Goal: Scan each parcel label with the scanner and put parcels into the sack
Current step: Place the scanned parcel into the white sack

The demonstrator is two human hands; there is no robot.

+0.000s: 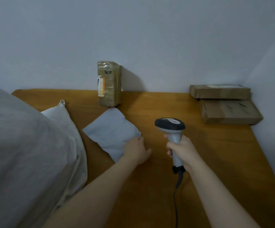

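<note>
**Scanner's ready, but where's the label on this one?**

The right hand [182, 152] is wrapped tight round the handle of the scanner [171, 127], head up and facing away from me. The left hand [136, 150] rests on the near corner of the soft grey parcel [112, 134], which lies flat on the tabletop [149, 203] just beside the sack [26, 145]. I can't tell whether the fingers have hooked under the edge or are only touching it.

I'd say this is the start of scanning this parcel. Its top face looks blank, so it probably needs flipping, then the scanner tipped down at it.

Further out, a taped box [109, 83] stands against the wall, and two flat boxes [220, 92] are stacked on the right. Their labels are too blurry to read. The sack's mouth is hidden, and the frame cuts off its left side.
</note>
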